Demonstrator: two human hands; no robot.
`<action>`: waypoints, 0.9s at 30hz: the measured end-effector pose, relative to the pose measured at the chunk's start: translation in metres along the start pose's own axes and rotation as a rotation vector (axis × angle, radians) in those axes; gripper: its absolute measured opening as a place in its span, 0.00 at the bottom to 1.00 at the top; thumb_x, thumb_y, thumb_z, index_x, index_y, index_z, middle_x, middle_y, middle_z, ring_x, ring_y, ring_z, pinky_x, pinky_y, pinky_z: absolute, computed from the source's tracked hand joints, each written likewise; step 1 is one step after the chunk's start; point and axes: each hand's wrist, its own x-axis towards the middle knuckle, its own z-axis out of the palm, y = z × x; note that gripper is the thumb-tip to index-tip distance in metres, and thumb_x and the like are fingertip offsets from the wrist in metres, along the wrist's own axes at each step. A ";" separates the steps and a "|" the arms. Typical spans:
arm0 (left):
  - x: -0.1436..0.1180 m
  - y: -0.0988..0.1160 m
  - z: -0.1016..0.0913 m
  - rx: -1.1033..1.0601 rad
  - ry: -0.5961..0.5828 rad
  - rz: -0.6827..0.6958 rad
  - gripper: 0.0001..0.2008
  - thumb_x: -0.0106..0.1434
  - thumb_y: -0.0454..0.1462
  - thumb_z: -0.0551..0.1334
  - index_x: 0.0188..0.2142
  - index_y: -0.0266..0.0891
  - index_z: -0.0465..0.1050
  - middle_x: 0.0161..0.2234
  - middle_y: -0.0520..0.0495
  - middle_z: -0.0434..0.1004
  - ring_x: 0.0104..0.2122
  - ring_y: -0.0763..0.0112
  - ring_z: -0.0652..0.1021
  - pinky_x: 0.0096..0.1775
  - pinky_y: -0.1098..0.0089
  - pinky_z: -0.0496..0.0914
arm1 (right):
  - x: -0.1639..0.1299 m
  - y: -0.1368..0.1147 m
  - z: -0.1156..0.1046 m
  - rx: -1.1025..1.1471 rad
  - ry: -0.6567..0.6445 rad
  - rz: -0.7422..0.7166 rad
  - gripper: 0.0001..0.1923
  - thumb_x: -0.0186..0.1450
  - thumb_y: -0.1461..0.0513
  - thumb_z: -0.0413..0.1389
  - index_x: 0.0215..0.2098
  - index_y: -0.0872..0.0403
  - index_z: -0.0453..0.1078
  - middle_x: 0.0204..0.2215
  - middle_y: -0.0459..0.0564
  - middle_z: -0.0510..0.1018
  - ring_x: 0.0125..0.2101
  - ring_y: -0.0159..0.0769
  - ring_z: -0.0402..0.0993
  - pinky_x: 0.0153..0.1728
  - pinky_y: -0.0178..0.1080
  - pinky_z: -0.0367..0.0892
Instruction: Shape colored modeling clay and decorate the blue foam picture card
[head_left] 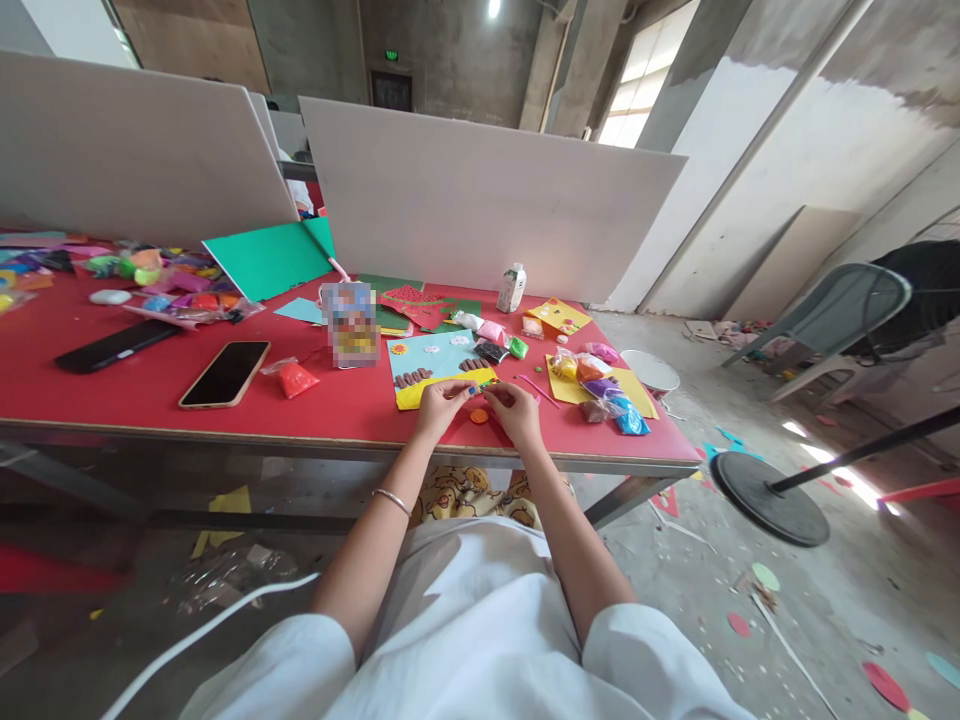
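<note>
Both hands are meeting at the near edge of the red counter (pixel 150 390), the left hand (pixel 439 403) and right hand (pixel 516 410) pinching a small colourful piece (pixel 489 385) between their grips, just before the blue card (pixel 435 365). Clay bags (pixel 611 400) are lying right of the card. Two phones (pixel 225 374) are resting left of it; a bottle (pixel 512 288) is standing behind.

You are sitting in a makeshift craft workshop, bare concrete walls (pixel 787 190) rising around, red table (pixel 150 385) carrying foam sheets (pixel 266 260), paper scraps (pixel 885 685) littering the floor.
</note>
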 end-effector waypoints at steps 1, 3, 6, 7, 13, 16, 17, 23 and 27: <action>0.000 0.001 0.000 0.008 0.003 -0.001 0.20 0.48 0.47 0.71 0.34 0.34 0.80 0.36 0.38 0.82 0.41 0.56 0.81 0.48 0.57 0.74 | 0.000 0.000 0.000 -0.007 0.000 -0.001 0.10 0.56 0.55 0.59 0.31 0.51 0.75 0.30 0.50 0.81 0.31 0.40 0.77 0.36 0.42 0.71; -0.001 0.001 0.000 0.016 0.006 0.000 0.18 0.48 0.46 0.71 0.34 0.34 0.80 0.36 0.38 0.82 0.41 0.56 0.81 0.48 0.57 0.74 | -0.001 -0.001 0.000 -0.029 -0.001 -0.005 0.09 0.56 0.55 0.58 0.31 0.51 0.75 0.30 0.50 0.81 0.31 0.40 0.76 0.36 0.42 0.71; -0.001 0.001 0.000 0.032 -0.001 0.018 0.16 0.49 0.44 0.71 0.34 0.36 0.80 0.37 0.40 0.82 0.40 0.58 0.81 0.47 0.58 0.75 | -0.001 -0.002 0.000 -0.064 -0.007 -0.014 0.09 0.57 0.55 0.57 0.31 0.52 0.75 0.30 0.50 0.81 0.31 0.40 0.76 0.36 0.42 0.71; -0.001 0.001 0.000 0.039 -0.001 0.022 0.15 0.49 0.44 0.71 0.33 0.36 0.80 0.36 0.40 0.82 0.40 0.58 0.81 0.46 0.58 0.75 | -0.001 -0.003 0.000 -0.072 -0.008 -0.015 0.09 0.57 0.55 0.57 0.31 0.52 0.75 0.30 0.50 0.81 0.31 0.40 0.77 0.36 0.42 0.71; -0.001 0.001 0.002 0.090 0.030 0.013 0.18 0.47 0.48 0.71 0.29 0.36 0.79 0.31 0.42 0.82 0.35 0.58 0.81 0.43 0.60 0.75 | -0.001 -0.004 0.000 -0.118 -0.028 -0.027 0.10 0.57 0.56 0.57 0.32 0.52 0.76 0.32 0.50 0.82 0.32 0.40 0.77 0.36 0.41 0.71; -0.002 0.002 0.002 0.093 0.016 0.002 0.19 0.48 0.49 0.70 0.30 0.35 0.79 0.28 0.42 0.82 0.33 0.59 0.81 0.40 0.61 0.75 | -0.001 -0.004 0.001 -0.115 -0.029 -0.045 0.10 0.57 0.56 0.57 0.33 0.52 0.76 0.33 0.51 0.82 0.33 0.40 0.78 0.37 0.40 0.72; -0.002 0.002 0.003 0.098 0.010 0.000 0.19 0.48 0.50 0.70 0.30 0.35 0.78 0.28 0.42 0.81 0.32 0.59 0.81 0.39 0.61 0.75 | -0.001 -0.003 0.001 -0.112 -0.026 -0.047 0.10 0.57 0.56 0.57 0.33 0.53 0.76 0.33 0.51 0.82 0.34 0.40 0.78 0.37 0.40 0.72; -0.004 0.005 0.004 0.171 0.004 0.006 0.19 0.51 0.51 0.68 0.26 0.36 0.76 0.24 0.44 0.80 0.27 0.62 0.80 0.33 0.65 0.73 | -0.002 -0.005 0.002 -0.098 -0.028 -0.063 0.10 0.57 0.57 0.56 0.33 0.53 0.76 0.32 0.51 0.82 0.32 0.39 0.78 0.35 0.40 0.72; -0.004 0.006 0.003 0.234 0.021 0.022 0.18 0.53 0.51 0.66 0.24 0.36 0.76 0.21 0.46 0.78 0.25 0.63 0.78 0.32 0.66 0.72 | -0.003 -0.008 0.000 -0.092 -0.049 -0.068 0.10 0.58 0.58 0.55 0.34 0.53 0.76 0.30 0.50 0.82 0.31 0.39 0.78 0.34 0.38 0.71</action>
